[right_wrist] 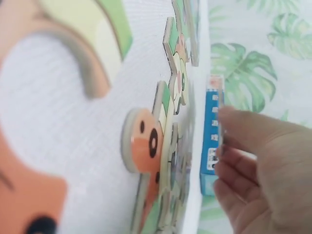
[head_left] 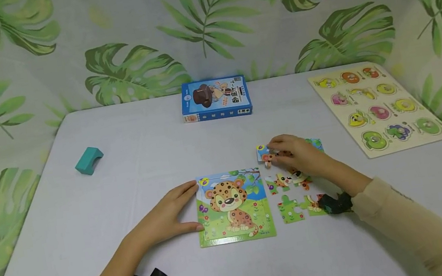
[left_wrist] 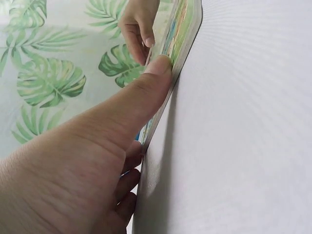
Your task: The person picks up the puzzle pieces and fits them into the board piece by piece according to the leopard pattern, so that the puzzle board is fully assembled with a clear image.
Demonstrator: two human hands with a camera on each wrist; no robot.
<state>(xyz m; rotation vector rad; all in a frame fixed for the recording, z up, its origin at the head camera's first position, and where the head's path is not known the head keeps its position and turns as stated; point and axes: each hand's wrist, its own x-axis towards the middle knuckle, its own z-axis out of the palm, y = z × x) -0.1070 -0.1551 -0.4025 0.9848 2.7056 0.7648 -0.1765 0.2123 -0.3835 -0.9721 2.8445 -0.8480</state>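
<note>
A square puzzle board (head_left: pixel 236 220) with a leopard cub picture lies in the middle of the table. Along its left edge rests my left hand (head_left: pixel 168 216), thumb and fingers spread; in the left wrist view the thumb (left_wrist: pixel 146 90) presses against the board's edge. To the right of the board, my right hand (head_left: pixel 299 157) pinches a puzzle piece (head_left: pixel 266 156) above the other pieces. The right wrist view shows this piece edge-on between thumb and fingers. Several loose puzzle pieces (head_left: pixel 291 210) lie beside the board, some partly hidden under the right hand.
A blue game box (head_left: pixel 215 100) stands at the back centre. Toward the back right lies a wooden fruit peg board (head_left: pixel 354 102). A teal arched block (head_left: pixel 88 161) is at the back left. Black wrist devices sit by both sleeves.
</note>
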